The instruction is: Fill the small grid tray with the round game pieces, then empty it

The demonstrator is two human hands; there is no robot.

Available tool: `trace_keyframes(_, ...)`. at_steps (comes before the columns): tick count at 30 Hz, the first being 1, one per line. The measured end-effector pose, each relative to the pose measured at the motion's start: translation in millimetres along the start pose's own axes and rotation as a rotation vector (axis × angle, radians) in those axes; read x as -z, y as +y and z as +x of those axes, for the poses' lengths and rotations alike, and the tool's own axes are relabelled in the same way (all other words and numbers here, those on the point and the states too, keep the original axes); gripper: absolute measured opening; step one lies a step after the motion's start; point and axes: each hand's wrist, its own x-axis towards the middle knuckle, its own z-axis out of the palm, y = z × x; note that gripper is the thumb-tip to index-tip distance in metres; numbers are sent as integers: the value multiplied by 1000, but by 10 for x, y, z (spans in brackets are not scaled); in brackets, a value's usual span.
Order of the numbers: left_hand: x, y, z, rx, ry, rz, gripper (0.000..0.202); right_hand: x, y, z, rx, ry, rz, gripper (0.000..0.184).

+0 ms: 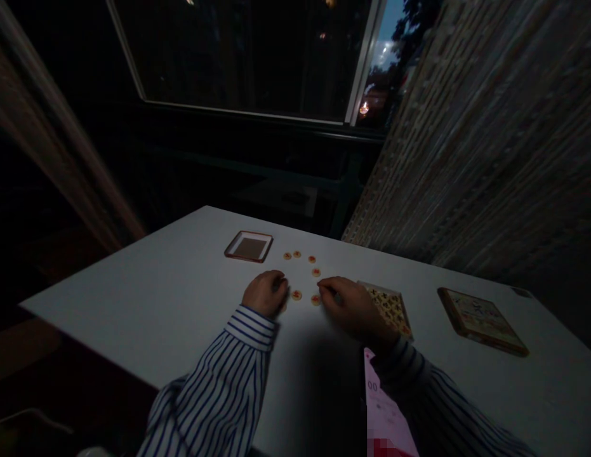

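Note:
Several round Chinese chess pieces with red characters lie in a rough ring on the white table, among them a near piece and a far piece. My left hand rests at the ring's left side with its fingers curled in; what they hold, if anything, is hidden. One piece shows partly beside that wrist. On the right side, my right hand has thumb and forefinger pinched together, just above a piece. Nothing can be made out between those fingertips.
A box of chess pieces sits partly behind my right hand. Left of the ring lies a shallow open tray. A flat patterned box is farther right. A lit phone lies under my right forearm. String curtains hang beyond the table.

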Motion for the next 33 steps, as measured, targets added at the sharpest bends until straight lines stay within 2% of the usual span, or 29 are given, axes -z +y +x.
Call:
trace_keyframes(4,-15,-13,-19,11,-85,66,27,-179,87,-75,69,4,-20,20)
trace_keyframes(7,-34,-19,-30,28,-116,110,30,-228,127,-118,99,8,-27,18)
trace_keyframes(15,-45,7,-44,31,-126,190,30,-196,106,-127,78,-6,-34,18)
trace_keyframes(26,4,208,-66,66,-121,313,29,-177,89,-128,68,-2,-5,19)
trace_keyframes(30,-2,211,-64,43,-74,280,27,-177,100,-131,63,-6,-11,19)
trace_keyframes(33,-11,203,-54,-11,45,221,27,-178,105,-131,76,7,-13,19)
